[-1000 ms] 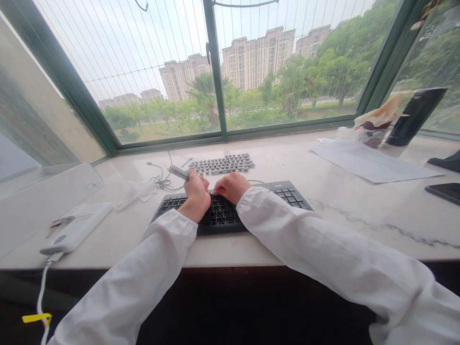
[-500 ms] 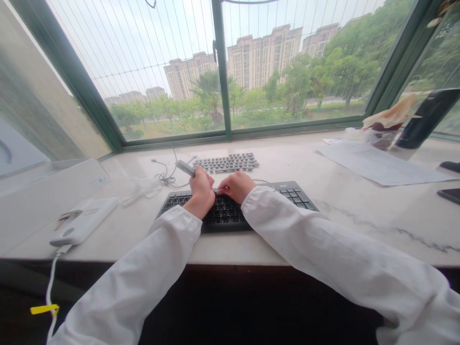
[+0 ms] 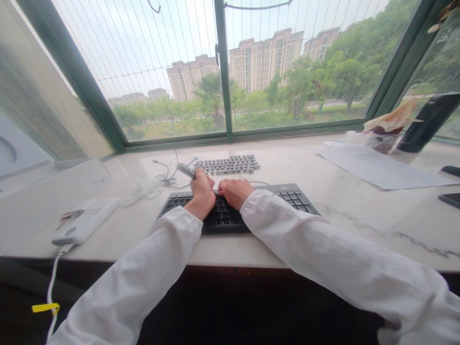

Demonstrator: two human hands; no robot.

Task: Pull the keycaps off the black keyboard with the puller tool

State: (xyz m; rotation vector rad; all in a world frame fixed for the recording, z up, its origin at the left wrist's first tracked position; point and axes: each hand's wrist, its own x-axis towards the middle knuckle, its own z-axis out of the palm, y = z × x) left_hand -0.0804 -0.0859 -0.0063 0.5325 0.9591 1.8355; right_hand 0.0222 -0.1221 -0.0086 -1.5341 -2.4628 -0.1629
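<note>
A black keyboard [image 3: 224, 218] lies in front of me, with keycaps off across its main part and black sockets showing. The number pad [image 3: 293, 198] at its right has its caps on. My left hand [image 3: 202, 191] is closed around a grey tool with a flat handle [image 3: 186, 170], which points up and left; its working end is hidden by the fingers. Close beside it, my right hand [image 3: 235, 191] rests over the keyboard's upper middle, fingers curled together. What they pinch, if anything, is hidden. Behind the keyboard, loose keycaps [image 3: 228, 165] lie in rows.
A coiled cable [image 3: 168, 180] and clear plastic wrap [image 3: 143, 190] lie left of the keyboard. Farther left are a white power bank [image 3: 86, 220] with keys on it and a white box [image 3: 53, 201]. Papers [image 3: 381, 166], a dark bottle [image 3: 427, 122] and a phone [image 3: 451, 199] are at right.
The view has tilted slightly upward. My right hand's fingers have shifted a little and lie flatter over the keyboard. My left hand keeps its hold on the grey tool.
</note>
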